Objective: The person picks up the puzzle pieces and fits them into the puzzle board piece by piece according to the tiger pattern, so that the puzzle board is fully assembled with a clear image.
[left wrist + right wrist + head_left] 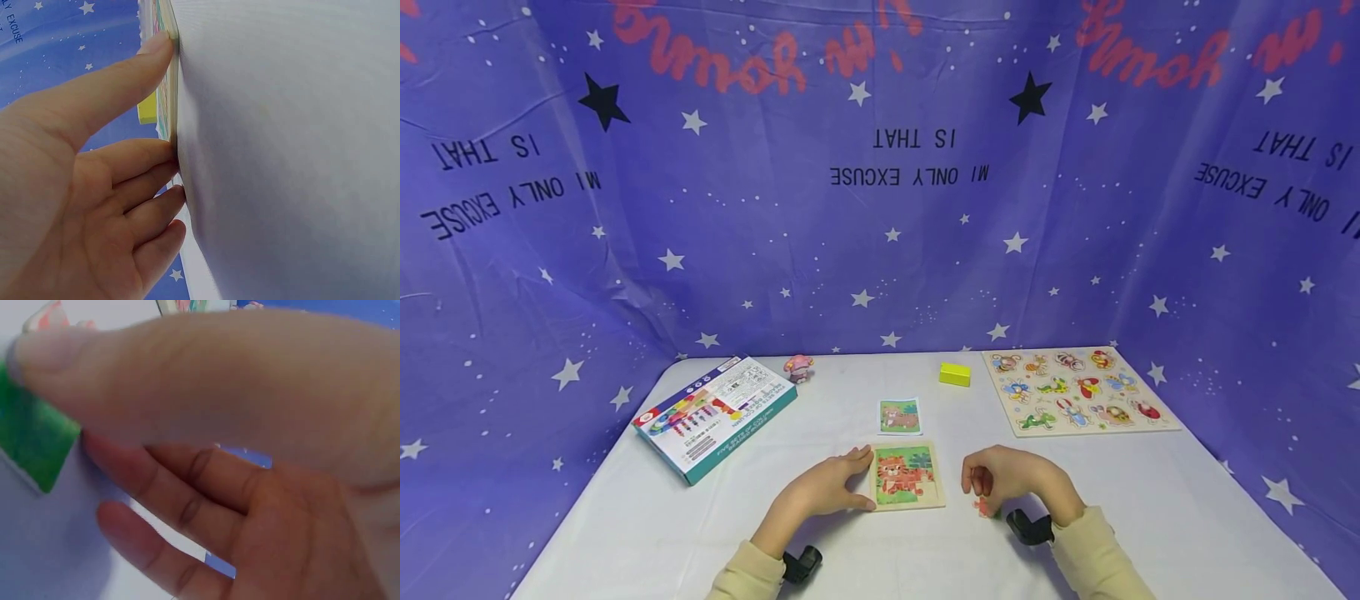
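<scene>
A small wooden tiger jigsaw puzzle [895, 475] lies on the table, with bare wood showing at its lower right. My left hand [831, 487] steadies its left edge, thumb at the near corner and fairly straight fingers at the far one; in the left wrist view the thumb [153, 47] touches the board's rim. To the right of the board, my right hand [1003, 475] pinches a red-and-green puzzle piece [981, 506] low over the table. In the right wrist view the thumb covers the middle of the piece [37, 431], leaving a green part and a reddish knob visible.
A picture card [899, 417] lies just beyond the puzzle, and a yellow block [955, 374] stands farther back. At the back right is a wooden insect board [1075, 392]. A boxed toy set [715, 417] and a small pink figurine [798, 367] occupy the left.
</scene>
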The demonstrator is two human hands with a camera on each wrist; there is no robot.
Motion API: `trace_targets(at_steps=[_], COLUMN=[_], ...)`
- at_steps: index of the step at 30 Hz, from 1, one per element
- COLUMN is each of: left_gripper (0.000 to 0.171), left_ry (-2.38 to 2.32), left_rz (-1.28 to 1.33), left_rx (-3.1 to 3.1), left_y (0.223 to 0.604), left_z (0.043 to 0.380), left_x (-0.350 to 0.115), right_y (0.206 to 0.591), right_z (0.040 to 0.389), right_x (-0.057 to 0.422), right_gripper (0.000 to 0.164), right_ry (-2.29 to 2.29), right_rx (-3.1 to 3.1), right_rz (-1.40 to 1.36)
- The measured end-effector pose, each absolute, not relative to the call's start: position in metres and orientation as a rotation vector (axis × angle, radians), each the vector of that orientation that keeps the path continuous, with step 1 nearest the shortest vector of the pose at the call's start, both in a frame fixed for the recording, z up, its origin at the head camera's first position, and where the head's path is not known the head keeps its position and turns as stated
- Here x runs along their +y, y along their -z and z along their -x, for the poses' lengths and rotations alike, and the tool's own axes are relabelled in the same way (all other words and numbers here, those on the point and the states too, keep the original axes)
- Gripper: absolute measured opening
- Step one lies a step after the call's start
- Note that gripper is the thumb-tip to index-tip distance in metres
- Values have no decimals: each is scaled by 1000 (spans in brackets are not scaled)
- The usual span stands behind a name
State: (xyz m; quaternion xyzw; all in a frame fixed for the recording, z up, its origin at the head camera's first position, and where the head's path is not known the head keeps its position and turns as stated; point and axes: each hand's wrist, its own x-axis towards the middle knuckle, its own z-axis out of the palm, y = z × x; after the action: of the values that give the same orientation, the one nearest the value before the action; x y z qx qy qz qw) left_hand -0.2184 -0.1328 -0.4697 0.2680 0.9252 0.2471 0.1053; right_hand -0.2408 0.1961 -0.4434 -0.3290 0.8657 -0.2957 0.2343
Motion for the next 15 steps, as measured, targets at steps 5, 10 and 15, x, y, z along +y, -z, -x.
trace_targets(at_steps=[5,10,15], left_gripper=[84,83,83], left_ry=[-727,-724,-739], left_rz=[-792,-791,-783], left_rx=[2724,2718,2708], left_y=[469,468,467], left_z=[218,218,218], left_x=[-133,-133,-133], right_y=[443,443,443], right_z=[238,238,238], right_x=[196,195,197], right_gripper=[36,34,34], right_ry=[792,787,801], right_rx=[2397,2414,2406], right_rz=[905,864,843])
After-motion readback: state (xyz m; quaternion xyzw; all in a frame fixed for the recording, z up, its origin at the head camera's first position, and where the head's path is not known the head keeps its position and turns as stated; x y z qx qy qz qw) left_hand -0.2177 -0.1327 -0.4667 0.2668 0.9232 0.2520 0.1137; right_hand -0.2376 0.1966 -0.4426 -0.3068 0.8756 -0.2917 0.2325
